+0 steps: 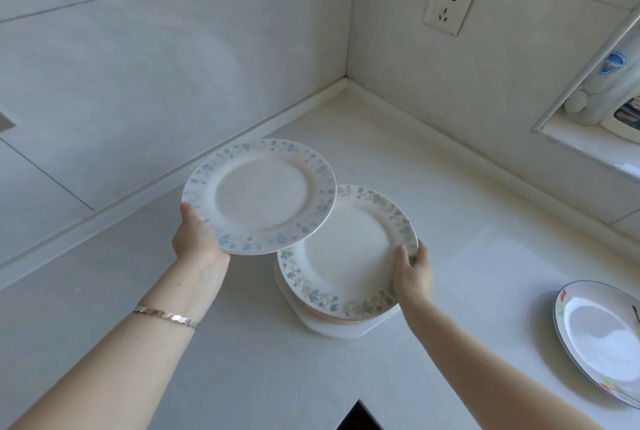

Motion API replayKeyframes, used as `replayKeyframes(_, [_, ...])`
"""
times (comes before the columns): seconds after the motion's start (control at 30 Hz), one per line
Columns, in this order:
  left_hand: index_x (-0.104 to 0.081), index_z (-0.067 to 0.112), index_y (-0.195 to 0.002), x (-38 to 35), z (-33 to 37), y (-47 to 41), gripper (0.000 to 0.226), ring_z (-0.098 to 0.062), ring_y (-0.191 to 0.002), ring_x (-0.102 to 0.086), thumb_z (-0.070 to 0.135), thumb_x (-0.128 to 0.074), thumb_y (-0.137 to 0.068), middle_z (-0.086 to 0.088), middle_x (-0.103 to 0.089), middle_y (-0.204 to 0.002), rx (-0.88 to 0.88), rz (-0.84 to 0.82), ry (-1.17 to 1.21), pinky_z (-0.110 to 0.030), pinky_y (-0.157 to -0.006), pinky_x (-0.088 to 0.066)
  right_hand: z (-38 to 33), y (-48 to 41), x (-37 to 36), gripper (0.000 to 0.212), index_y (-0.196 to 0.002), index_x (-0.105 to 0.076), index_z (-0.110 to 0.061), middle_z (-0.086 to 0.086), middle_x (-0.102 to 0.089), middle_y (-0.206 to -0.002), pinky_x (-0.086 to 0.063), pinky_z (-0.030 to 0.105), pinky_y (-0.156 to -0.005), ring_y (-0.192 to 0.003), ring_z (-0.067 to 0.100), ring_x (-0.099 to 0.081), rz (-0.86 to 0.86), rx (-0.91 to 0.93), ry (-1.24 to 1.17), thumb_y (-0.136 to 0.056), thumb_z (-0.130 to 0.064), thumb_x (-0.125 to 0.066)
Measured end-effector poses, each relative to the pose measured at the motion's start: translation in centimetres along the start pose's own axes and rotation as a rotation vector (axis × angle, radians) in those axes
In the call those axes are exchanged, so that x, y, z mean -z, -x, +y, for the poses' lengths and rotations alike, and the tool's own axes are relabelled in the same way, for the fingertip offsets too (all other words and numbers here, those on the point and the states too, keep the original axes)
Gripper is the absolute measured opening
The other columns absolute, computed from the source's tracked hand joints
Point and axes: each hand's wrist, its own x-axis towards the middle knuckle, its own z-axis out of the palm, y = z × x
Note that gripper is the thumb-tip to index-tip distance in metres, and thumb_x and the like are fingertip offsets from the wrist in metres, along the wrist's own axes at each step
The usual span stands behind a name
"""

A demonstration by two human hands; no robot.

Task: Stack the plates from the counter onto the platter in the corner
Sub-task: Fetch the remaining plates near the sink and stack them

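Observation:
My left hand (194, 237) grips the near-left rim of a floral-rimmed plate (259, 196) and holds it in the air, overlapping the stack's far-left edge. My right hand (414, 270) grips the right rim of a second floral-rimmed plate (349, 253), which lies on top of a stack of plates on a white platter (341, 327) on the counter. Whether this top plate rests fully on the stack or is slightly lifted, I cannot tell.
A larger plate with a dark rim line and coloured motifs (602, 336) lies on the counter at the right edge. The tiled walls meet in a corner (346, 78) behind the stack. A wall socket (449, 5) and a window ledge with bottles (609, 90) are at right. A dark edge (358, 417) shows near me.

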Motion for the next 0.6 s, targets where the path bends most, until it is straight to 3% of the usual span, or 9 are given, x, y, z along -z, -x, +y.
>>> replayKeyframes(0.1, [-0.054, 0.012, -0.127, 0.1, -0.5, -0.1, 0.044, -0.021, -0.09, -0.059, 0.042, -0.044, -0.095, 0.0, -0.059, -0.103, -0.012, -0.008, -0.078, -0.031, -0.079, -0.049, -0.7, -0.1, 0.4, 0.053, -0.144, -0.029, -0.012, 0.008, -0.033, -0.149, -0.029, 0.041, -0.113, -0.137, 0.024, -0.033, 0.012, 0.088, 0.12, -0.095, -0.027, -0.04])
replayKeyframes(0.17, [-0.055, 0.012, -0.124, 0.3, -0.9, 0.0, 0.045, -0.021, -0.09, -0.06, 0.044, -0.045, -0.094, -0.001, -0.06, -0.102, -0.019, -0.025, -0.168, -0.031, -0.078, -0.048, -1.9, 0.6, 0.9, 0.052, -0.144, -0.03, -0.011, 0.005, -0.031, -0.149, -0.025, 0.037, -0.115, -0.138, 0.019, -0.028, 0.062, 0.265, 0.108, -0.096, -0.027, -0.041])
replayKeyframes(0.27, [-0.056, 0.01, -0.124, 0.0, -1.6, 0.3, 0.047, -0.022, -0.089, -0.06, 0.044, -0.044, -0.095, -0.005, -0.061, -0.102, -0.004, -0.123, -0.268, -0.033, -0.077, -0.048, -5.2, 1.6, 1.4, 0.042, -0.137, -0.041, -0.015, 0.002, -0.052, -0.127, -0.04, 0.03, -0.101, -0.117, 0.015, -0.051, -0.184, 0.324, -0.073, -0.098, -0.029, -0.04])
replayKeyframes(0.33, [-0.058, 0.011, -0.118, -0.7, -2.0, 1.1, 0.042, -0.023, -0.089, -0.061, 0.043, -0.045, -0.095, -0.007, -0.062, -0.1, 0.02, -0.204, -0.33, -0.035, -0.078, -0.048, -6.5, 1.4, 1.5, 0.026, -0.114, -0.058, -0.019, 0.003, -0.062, -0.106, -0.048, 0.029, -0.084, -0.094, 0.015, -0.06, -0.404, 0.219, -0.159, -0.097, -0.03, -0.041])
replayKeyframes(0.37, [-0.058, 0.012, -0.113, -1.0, -2.4, 1.5, 0.038, -0.024, -0.088, -0.061, 0.043, -0.045, -0.095, -0.008, -0.062, -0.098, 0.017, -0.234, -0.371, -0.036, -0.077, -0.049, -6.6, 1.2, 1.6, 0.022, -0.105, -0.061, -0.019, 0.005, -0.063, -0.099, -0.049, 0.03, -0.079, -0.086, 0.016, -0.06, -0.425, 0.179, -0.134, -0.096, -0.03, -0.045])
replayKeyframes(0.47, [-0.059, 0.016, -0.091, -1.6, -4.3, 2.0, 0.025, -0.022, -0.086, -0.058, 0.033, -0.042, -0.097, -0.009, -0.06, -0.09, -0.172, -0.285, -0.551, -0.042, -0.08, -0.049, -5.9, 0.9, 2.4, 0.036, -0.117, -0.054, -0.011, 0.003, -0.061, -0.101, -0.047, 0.022, -0.062, -0.082, 0.017, -0.059, -0.255, 0.196, 0.104, -0.088, -0.031, -0.058])
replayKeyframes(0.53, [-0.045, 0.016, -0.069, -1.6, -5.5, 1.8, 0.031, -0.022, -0.079, -0.049, 0.024, -0.037, -0.098, -0.006, -0.051, -0.072, -0.375, -0.305, -0.743, -0.037, -0.07, -0.04, -4.8, 1.0, 3.2, 0.044, -0.123, -0.049, -0.012, 0.0, -0.06, -0.102, -0.041, 0.014, -0.051, -0.076, 0.013, -0.058, -0.165, 0.24, 0.278, -0.087, -0.036, -0.058])
replayKeyframes(0.6, [-0.036, 0.016, -0.066, -1.4, -6.1, 1.9, 0.033, -0.025, -0.077, -0.044, 0.023, -0.033, -0.099, -0.003, -0.044, -0.066, -0.479, -0.343, -0.982, -0.032, -0.067, -0.031, -3.7, 1.0, 3.8, 0.043, -0.12, -0.05, -0.013, 0.002, -0.063, -0.099, -0.042, 0.018, -0.052, -0.071, 0.012, -0.058, -0.14, 0.24, 0.371, -0.086, -0.038, -0.058])
